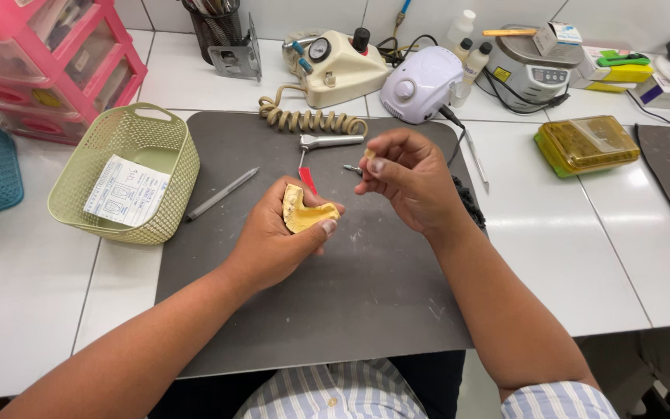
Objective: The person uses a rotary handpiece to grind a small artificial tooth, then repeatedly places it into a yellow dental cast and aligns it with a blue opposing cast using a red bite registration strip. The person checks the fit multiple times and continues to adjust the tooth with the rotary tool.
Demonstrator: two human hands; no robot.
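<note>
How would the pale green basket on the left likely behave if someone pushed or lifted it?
The green basket looks like thin perforated plastic, so it is probably light and would slide easily on the smooth white table. It holds only a paper slip, so it seems unlikely to tip.

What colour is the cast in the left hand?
Pale yellow; the cast shows best in the head view.

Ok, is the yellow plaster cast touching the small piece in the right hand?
Apart. The head view shows grey mat between the yellow plaster cast in the left hand and the small piece.
</note>
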